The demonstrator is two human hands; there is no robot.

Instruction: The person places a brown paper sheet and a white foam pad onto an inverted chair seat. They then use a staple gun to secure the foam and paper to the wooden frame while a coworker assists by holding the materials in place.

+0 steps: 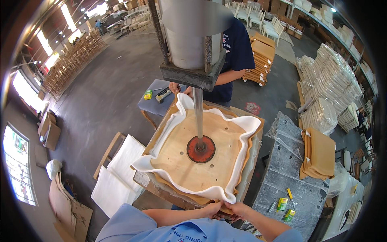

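Both hands meet at the near corner of the padded cover (pixel 250 124), low centre of view; left hand (pixel 213 210) comes in from the left, forearm nearly level, elbow out; right hand (pixel 238 209) comes in from the lower right, forearm slanting up & inward, wrist bent; hands side by side, knuckles close, fingers curled under, thumbs nr the edge; both look closed, gripping the cover's near edge; which layer is btwn the fingers, white padding or tan fabric (pixel 183 193), can't tell; cover lies in the middle of view on the table (pixel 141 178), w/ its rim wavy & standing up around a pale plywood panel (pixel 173 161); red round press foot (pixel 206 156) sits on the panel's centre at the end of a steel rod (pixel 197 107); opposite, a co-worker's hand (pixel 174 87) is at the cover's far-left corner, beside a blue-grey upholstered seat (pixel 151 105); yellow-handled cutter (pixel 290 193) & green-yellow boxes (pixel 289 215) lie on the plastic-wrapped surface (pixel 274 177) at right.
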